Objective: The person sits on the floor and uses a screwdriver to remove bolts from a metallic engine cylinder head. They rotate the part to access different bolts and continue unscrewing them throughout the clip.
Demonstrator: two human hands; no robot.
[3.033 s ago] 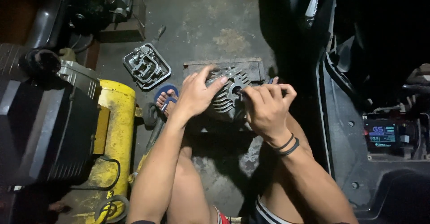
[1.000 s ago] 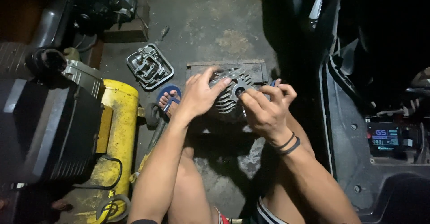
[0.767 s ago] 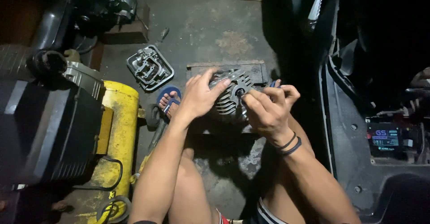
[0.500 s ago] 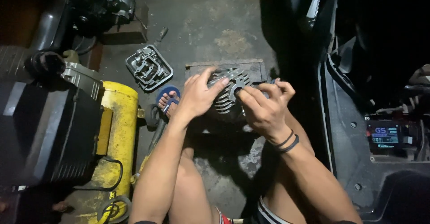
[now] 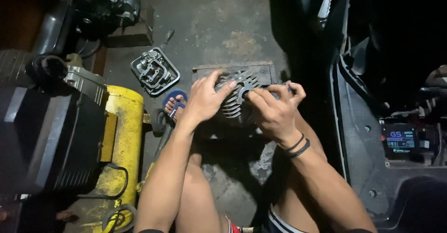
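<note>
Stained concrete floor (image 5: 223, 23); left hand (image 5: 205, 100), right hand (image 5: 274, 109) grip finned cylinder (image 5: 237, 100).

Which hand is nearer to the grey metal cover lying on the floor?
Left. The left hand grips the finned cylinder just right of the metal cover; the right hand is farther right.

We see little change: right hand (image 5: 274, 114) has curled tighter and edged closer against the finned cylinder (image 5: 237, 98), its fingers (image 5: 253, 95) now nearer the left hand (image 5: 205, 100).
</note>
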